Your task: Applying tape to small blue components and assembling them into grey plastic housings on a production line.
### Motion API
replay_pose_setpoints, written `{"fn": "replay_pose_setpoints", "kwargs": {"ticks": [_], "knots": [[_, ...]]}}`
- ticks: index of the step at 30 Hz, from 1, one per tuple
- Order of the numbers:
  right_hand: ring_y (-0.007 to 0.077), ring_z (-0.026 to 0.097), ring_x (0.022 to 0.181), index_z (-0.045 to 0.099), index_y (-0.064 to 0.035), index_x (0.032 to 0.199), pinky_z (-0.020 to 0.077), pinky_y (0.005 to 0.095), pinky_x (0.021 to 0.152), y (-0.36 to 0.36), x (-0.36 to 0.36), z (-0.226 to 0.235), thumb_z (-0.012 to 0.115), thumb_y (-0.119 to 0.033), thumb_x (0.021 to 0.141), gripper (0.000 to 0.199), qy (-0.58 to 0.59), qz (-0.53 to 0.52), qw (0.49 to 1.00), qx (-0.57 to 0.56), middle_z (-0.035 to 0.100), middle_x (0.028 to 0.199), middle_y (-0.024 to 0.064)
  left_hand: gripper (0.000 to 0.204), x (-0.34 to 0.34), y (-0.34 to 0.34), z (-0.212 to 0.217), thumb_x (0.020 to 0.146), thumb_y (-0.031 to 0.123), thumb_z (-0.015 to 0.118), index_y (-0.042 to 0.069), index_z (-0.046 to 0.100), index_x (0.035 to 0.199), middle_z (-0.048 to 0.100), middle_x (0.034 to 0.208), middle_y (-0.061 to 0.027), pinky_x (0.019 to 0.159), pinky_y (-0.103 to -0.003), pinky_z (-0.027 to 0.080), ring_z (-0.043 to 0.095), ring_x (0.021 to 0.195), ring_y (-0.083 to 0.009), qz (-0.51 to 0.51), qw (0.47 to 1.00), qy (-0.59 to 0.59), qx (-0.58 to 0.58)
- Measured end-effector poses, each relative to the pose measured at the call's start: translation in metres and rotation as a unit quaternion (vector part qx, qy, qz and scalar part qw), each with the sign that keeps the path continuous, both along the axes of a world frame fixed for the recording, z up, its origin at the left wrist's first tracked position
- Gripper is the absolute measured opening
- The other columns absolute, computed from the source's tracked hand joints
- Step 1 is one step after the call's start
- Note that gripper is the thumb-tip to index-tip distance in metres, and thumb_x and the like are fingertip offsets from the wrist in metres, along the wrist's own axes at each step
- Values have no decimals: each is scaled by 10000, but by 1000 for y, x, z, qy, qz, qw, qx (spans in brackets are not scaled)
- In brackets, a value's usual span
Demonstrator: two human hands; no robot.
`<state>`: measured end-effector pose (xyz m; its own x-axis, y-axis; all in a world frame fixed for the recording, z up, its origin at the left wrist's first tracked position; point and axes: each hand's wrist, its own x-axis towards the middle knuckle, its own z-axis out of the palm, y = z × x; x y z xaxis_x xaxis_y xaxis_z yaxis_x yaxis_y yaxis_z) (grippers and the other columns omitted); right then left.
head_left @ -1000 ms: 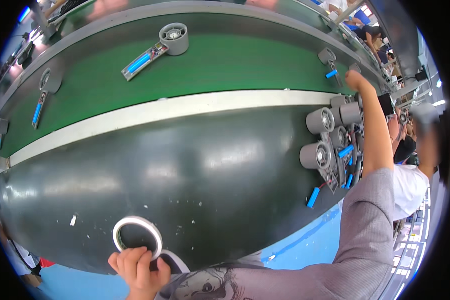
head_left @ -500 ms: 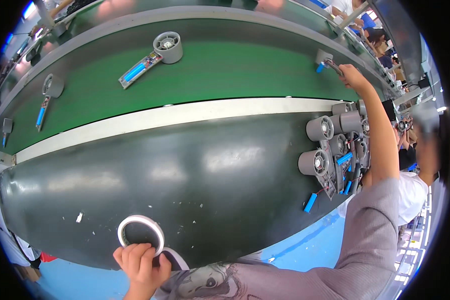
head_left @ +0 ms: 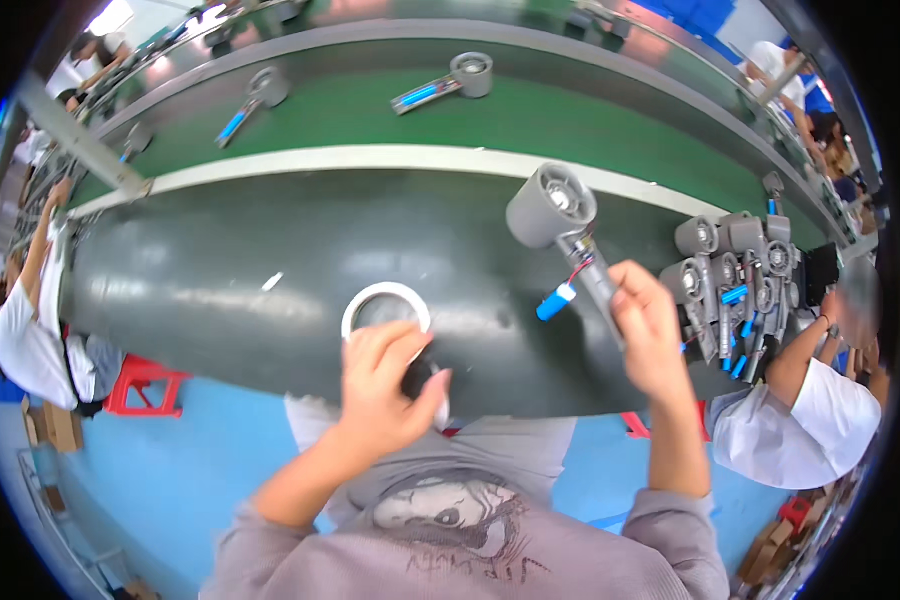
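Your right hand (head_left: 652,325) grips the grey fan unit (head_left: 576,246) at 1 o'clock; your left hand (head_left: 382,388), grip unclear, overlaps the tape roll (head_left: 388,289) at 11. Seemingly a holding step; next, mind the wired blue cell (head_left: 556,302).

A factory assembly line: similar grey units (head_left: 472,75) dot a green belt (head_left: 360,122); a workbench (head_left: 205,240) and workers (head_left: 795,430) in white line the belt's near side.

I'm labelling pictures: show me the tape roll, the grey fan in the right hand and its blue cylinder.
Tape roll (head_left: 385,289), head view: top of ring.
Grey fan (head_left: 535,213), head view: side of its round housing.
Blue cylinder (head_left: 555,302), head view: middle of its side.
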<state>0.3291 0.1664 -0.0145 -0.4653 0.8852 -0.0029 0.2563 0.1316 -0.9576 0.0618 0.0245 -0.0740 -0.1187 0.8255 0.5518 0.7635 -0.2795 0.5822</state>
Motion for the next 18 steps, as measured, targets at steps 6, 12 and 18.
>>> {"fn": "replay_pose_setpoints", "kwargs": {"ticks": [6,12,18], "knots": [[42,480,685,625,34,1025,405,246,617,-83,-43,-53,468,-70,1003,190,60,-40,997,-14,578,765,-6,239,44,28,15,811,38,746,40,666,1036,659,823,-64,739,-353,420,592,692,-202,-51,992,-110,-24],[122,542,702,632,21,1033,443,305,657,-101,-34,-63,483,-71,985,182,-13,-81,996,44,594,749,50,223,56,15,12,913,38,703,-37,652,1117,670,738,-103,624,-301,465,614,627,-153,-62,952,-274,-124],[196,572,769,647,6,1091,477,334,716,-92,-27,-75,588,-47,910,197,-217,-100,943,230,618,852,96,173,48,39,11,1052,111,554,-28,616,1135,647,868,-27,693,-256,472,566,800,-64,-164,911,-281,-253]]}}
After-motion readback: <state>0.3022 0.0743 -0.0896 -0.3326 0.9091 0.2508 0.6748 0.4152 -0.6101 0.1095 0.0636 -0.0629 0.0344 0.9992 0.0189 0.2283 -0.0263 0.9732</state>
